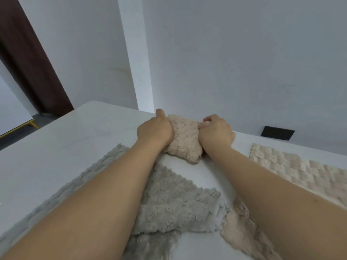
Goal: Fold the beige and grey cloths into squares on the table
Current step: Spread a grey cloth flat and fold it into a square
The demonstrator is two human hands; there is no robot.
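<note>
Folded beige cloth (185, 136) between both hands' grip.

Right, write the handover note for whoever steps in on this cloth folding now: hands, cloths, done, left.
Left hand: on the left side of the folded beige cloth, fingers curled at its edge.
Right hand: on the same cloth's right side, fingers curled.
That beige cloth sits as a small thick bundle at the far side of the white table, roughly square; it looks nearly done.
Grey cloth: spread loose and unfolded on the near side, under both forearms.
A second beige cloth lies crumpled near right; a cream waffle-textured cloth lies flat at right.
Left: fold the grey and the other beige cloth.
</note>
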